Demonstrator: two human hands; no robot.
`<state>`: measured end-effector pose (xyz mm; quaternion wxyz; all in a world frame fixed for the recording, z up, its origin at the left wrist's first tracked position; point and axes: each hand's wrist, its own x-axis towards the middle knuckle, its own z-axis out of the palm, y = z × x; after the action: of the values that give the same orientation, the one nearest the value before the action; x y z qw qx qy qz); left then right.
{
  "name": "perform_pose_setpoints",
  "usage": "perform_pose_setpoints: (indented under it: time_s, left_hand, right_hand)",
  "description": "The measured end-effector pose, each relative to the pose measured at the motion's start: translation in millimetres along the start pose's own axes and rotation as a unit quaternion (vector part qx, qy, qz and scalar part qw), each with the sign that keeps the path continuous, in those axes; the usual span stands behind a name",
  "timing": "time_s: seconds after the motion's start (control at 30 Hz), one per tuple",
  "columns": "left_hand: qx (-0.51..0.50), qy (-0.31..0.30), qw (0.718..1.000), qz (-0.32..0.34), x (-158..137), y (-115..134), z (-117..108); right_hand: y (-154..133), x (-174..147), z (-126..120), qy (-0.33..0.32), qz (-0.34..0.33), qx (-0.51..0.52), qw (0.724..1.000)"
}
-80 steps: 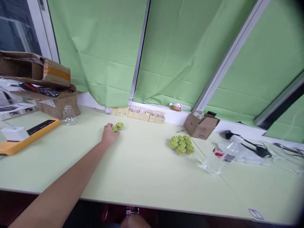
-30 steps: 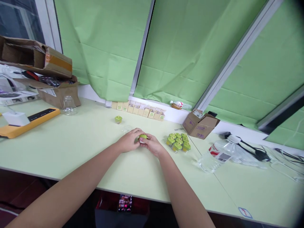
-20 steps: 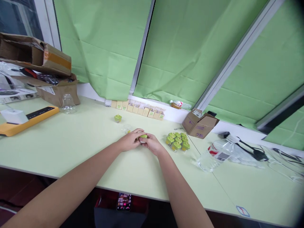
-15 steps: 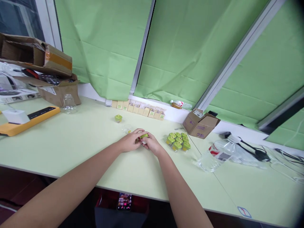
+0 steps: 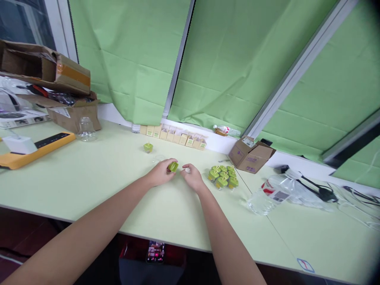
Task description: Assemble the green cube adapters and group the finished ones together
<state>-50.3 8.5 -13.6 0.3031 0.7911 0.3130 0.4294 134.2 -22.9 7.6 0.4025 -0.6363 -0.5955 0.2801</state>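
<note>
My left hand (image 5: 162, 172) grips a small green lid (image 5: 173, 166), tilted so that its inner side or edge faces right. My right hand (image 5: 192, 176) is a short gap away, with thumb and fingertips pinched on a small white piece (image 5: 187, 170) too small to name. Behind my left hand lies a clear plastic piece (image 5: 158, 158), partly hidden. Farther back stands a single green-topped piece (image 5: 148, 147). To the right of my right hand, several small clear containers with green lids and yellow loops (image 5: 221, 182) stand in a tight cluster.
Small cardboard boxes (image 5: 178, 137) line the wall at the back. An opened carton (image 5: 247, 156) and a large water bottle (image 5: 271, 193) are on the right. A yellow power strip (image 5: 53, 145) and a clear dome-shaped bottle (image 5: 86, 130) are on the left. A phone (image 5: 155, 251) lies below the table edge.
My hands were together around the green lid and have moved apart. The lid has shifted left with my left hand; my right hand has drawn off to the right with the white piece.
</note>
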Motion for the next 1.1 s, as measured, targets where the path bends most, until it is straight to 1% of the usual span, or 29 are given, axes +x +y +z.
perform_pose_setpoints:
  time_s: [0.07, 0.13, 0.2, 0.3, 0.37, 0.47, 0.57, 0.63, 0.7, 0.77, 0.83, 0.93, 1.0, 1.1]
  left_hand:
    - [0.003, -0.002, 1.0, -0.004, -0.4, -0.3, 0.4]
    - [0.004, -0.004, 1.0, -0.003, -0.4, 0.0, 0.9]
    - [0.007, 0.0, 1.0, -0.001, -0.2, 0.1, 1.3]
    - [0.018, 0.008, 1.0, 0.003, 0.5, -0.4, 1.4]
    - [0.021, 0.01, 1.0, 0.003, 1.0, -0.6, 1.0]
    - [0.015, 0.015, 1.0, 0.004, 1.8, -0.2, 0.1]
    - [0.009, 0.028, 0.999, 0.013, 2.3, 1.6, 0.2]
    - [0.017, 0.031, 0.999, 0.026, 2.1, 4.2, 1.3]
    - [0.032, 0.028, 0.998, 0.044, 1.5, 8.4, 3.2]
    - [0.05, 0.03, 0.996, 0.06, 0.8, 14.0, 5.4]
    - [0.064, 0.037, 0.995, 0.073, 0.0, 19.7, 7.3]
    - [0.081, 0.041, 0.992, 0.082, -1.0, 25.8, 9.0]
    - [0.093, 0.044, 0.991, 0.081, -1.5, 27.3, 9.2]
    - [0.102, 0.041, 0.991, 0.072, -2.0, 27.7, 8.8]
  right_hand:
    - [4.2, 2.2, -0.7, 0.042, -0.046, -0.088, 0.994]
    - [7.6, 3.1, -0.4, 0.056, -0.074, -0.153, 0.984]
    - [11.0, 2.8, 1.7, 0.041, -0.102, -0.203, 0.973]
    - [15.3, 1.0, 6.5, -0.006, -0.154, -0.267, 0.951]
    - [15.4, -0.5, 8.1, -0.004, -0.167, -0.274, 0.947]
    - [9.3, -2.6, 6.2, 0.059, -0.181, -0.227, 0.955]
    - [-0.5, -4.6, 3.5, 0.116, -0.222, -0.159, 0.955]
    - [-5.5, -5.6, 4.6, 0.118, -0.23, -0.124, 0.958]
    - [-8.2, -5.6, 8.1, 0.102, -0.217, -0.094, 0.966]
    - [-8.9, -4.6, 12.4, 0.098, -0.193, -0.056, 0.975]
    - [-9.0, -3.2, 15.6, 0.109, -0.16, -0.007, 0.981]
    - [-10.3, -2.0, 17.3, 0.116, -0.106, 0.057, 0.986]
    - [-12.2, -2.4, 17.1, 0.109, -0.09, 0.077, 0.987]
    - [-14.8, -3.9, 17.0, 0.105, -0.104, 0.07, 0.987]
